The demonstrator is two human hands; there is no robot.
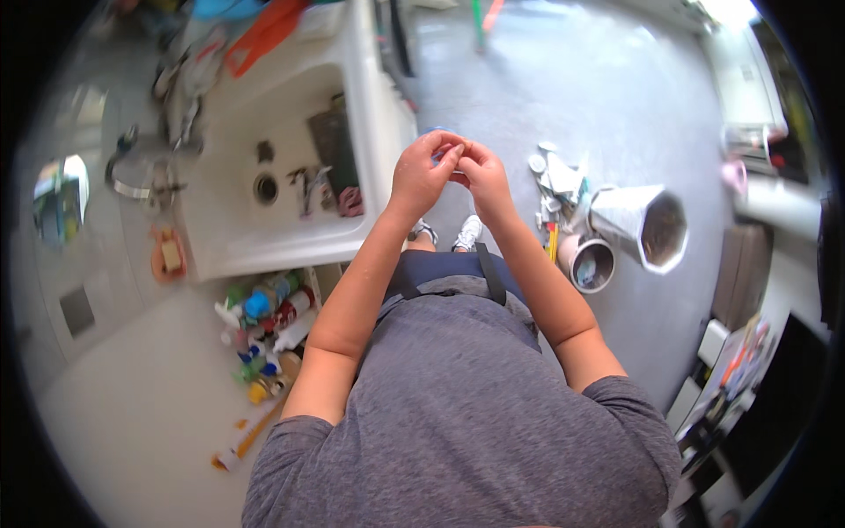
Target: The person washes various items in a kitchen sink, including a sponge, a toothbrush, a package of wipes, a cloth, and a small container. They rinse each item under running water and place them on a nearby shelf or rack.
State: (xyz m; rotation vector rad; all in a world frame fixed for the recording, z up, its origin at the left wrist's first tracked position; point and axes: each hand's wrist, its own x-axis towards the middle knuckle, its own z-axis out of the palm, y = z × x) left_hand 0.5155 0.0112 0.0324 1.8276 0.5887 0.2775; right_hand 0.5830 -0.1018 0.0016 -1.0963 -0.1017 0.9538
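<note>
My left hand and my right hand are raised together in front of my waist, beside the sink's edge. Their thumbs and fingertips meet, the fingers bent inward. Bits of a blue-edged thing show behind the fingers. Whether it is held or lies beyond them I cannot tell, and the fingers hide whatever may be pinched between them. Small pale specks dot my left hand and forearm. To the left is a white sink with a drain hole, a dark board, a spray-nozzle-like item and a pink cloth.
Bottles crowd beneath the sink's near edge. An orange soap holder and a faucet are at left. On the floor at right stand a faceted white bin, a round bin and loose white pieces.
</note>
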